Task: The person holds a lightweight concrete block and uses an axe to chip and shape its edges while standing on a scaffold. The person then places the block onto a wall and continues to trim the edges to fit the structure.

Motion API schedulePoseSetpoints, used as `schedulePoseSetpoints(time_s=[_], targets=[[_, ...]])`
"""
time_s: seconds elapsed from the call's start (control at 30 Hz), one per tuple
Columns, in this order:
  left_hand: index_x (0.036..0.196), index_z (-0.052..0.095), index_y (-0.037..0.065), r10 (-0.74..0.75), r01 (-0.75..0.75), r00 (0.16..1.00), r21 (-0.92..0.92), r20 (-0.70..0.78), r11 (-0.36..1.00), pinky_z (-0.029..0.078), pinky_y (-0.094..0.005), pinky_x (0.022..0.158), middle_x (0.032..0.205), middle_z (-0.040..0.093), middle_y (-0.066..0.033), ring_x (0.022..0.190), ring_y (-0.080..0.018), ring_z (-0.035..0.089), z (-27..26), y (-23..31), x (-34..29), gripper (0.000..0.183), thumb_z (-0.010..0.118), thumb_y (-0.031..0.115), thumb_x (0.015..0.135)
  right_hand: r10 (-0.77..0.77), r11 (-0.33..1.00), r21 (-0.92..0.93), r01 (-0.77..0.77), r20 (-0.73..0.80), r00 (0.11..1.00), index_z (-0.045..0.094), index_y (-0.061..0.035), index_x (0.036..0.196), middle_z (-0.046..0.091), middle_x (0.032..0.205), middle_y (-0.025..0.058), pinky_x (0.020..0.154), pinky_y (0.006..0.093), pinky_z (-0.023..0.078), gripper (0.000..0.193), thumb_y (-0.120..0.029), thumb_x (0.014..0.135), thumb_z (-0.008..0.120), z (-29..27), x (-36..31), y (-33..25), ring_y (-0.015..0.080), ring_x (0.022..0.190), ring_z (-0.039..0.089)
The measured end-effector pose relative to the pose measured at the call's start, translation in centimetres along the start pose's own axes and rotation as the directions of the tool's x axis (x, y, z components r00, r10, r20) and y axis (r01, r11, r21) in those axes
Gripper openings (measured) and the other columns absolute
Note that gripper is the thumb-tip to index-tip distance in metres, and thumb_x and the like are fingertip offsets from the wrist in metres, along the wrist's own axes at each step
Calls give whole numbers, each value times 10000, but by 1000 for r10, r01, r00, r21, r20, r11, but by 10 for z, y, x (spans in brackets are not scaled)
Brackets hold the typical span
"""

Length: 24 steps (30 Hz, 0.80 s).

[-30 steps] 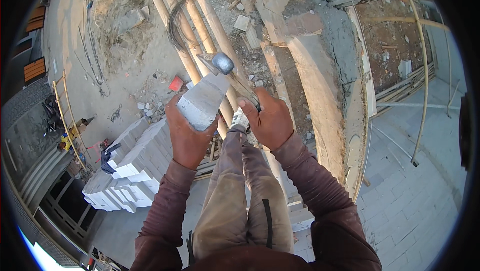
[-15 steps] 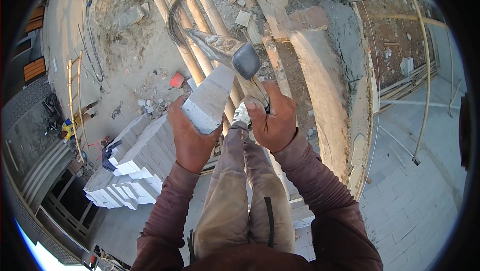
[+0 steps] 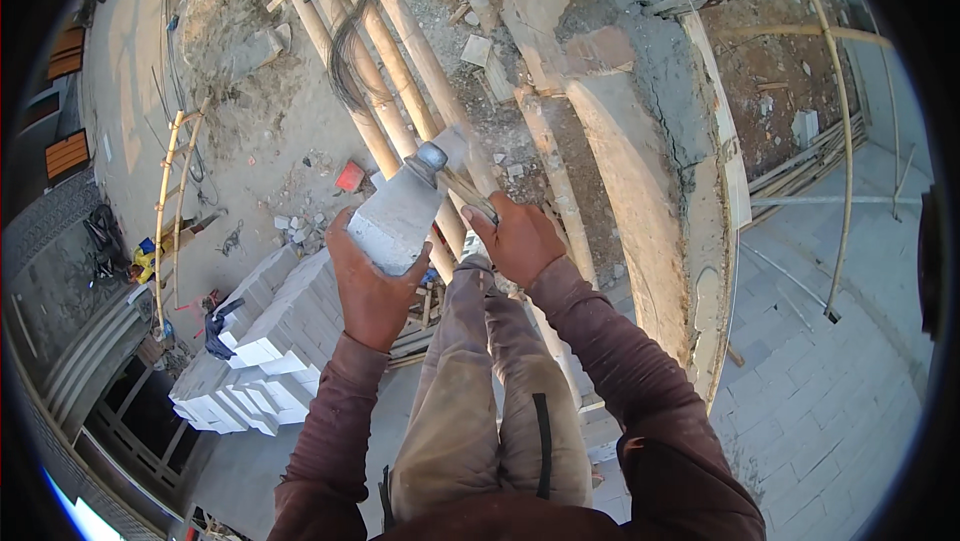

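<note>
My left hand (image 3: 368,286) grips the near end of a pale grey block (image 3: 392,223), thumb on one side and fingers on the other, holding it above the bamboo poles. My right hand (image 3: 520,239) is closed round the handle of a hammer (image 3: 432,155), whose dark head meets the far part of the block. A pale, blurred patch shows just beyond the head; whether it is block or tool I cannot tell. Below my hands, a shoe stands near the poles.
Long bamboo poles (image 3: 412,91) run ahead, with a coil of dark wire (image 3: 345,61) over them. A stack of pale blocks (image 3: 285,326) stands to the left, near a bamboo ladder (image 3: 165,211). A cracked concrete ledge (image 3: 640,231) rises at right. Rubble and a red object (image 3: 350,176) lie beyond.
The hammer has come down and left from above the block onto its far part, turning as it moved. My right hand has shifted slightly left; my left hand still grips the block.
</note>
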<state>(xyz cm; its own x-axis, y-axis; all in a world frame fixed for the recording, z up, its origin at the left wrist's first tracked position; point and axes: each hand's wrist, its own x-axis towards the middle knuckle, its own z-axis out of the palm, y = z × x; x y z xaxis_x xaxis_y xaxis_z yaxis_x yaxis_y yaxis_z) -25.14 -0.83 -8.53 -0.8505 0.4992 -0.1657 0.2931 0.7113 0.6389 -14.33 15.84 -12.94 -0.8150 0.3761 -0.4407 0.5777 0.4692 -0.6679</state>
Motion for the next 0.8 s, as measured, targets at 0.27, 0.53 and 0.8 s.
schedulePoseSetpoints(time_s=[0.27, 0.53, 0.8], targets=[[1347, 335, -45, 4, -4, 1000, 4, 7, 1000, 430, -414, 990, 1216, 469, -203, 1141, -319, 517, -8, 2, 12, 856, 866, 130, 698, -105, 976, 170, 140, -197, 975, 596, 10, 1058, 659, 821, 262, 643, 526, 509, 468, -449, 969, 571, 2, -14, 10, 449, 728, 653], [1355, 330, -44, -10, 10, 1000, 2, 6, 1000, 428, -414, 991, 1210, 471, -204, 1144, -320, 514, -12, -10, 5, 873, 872, 138, 696, -95, 962, 237, 138, -183, 979, 597, 23, 1032, 616, 693, 245, 603, 495, 490, 454, -427, 971, 590, -26, 10, -29, 460, 696, 630], [1335, 359, -53, -23, 23, 1000, -29, 2, 999, 412, -424, 983, 1196, 437, -212, 1130, -353, 479, -1, -5, -5, 869, 873, 146, 662, 58, 995, -84, -51, 81, 995, 599, -8, 1040, 666, 761, 225, 617, 494, 526, 394, -386, 937, 644, 9, 30, -17, 432, 752, 672]])
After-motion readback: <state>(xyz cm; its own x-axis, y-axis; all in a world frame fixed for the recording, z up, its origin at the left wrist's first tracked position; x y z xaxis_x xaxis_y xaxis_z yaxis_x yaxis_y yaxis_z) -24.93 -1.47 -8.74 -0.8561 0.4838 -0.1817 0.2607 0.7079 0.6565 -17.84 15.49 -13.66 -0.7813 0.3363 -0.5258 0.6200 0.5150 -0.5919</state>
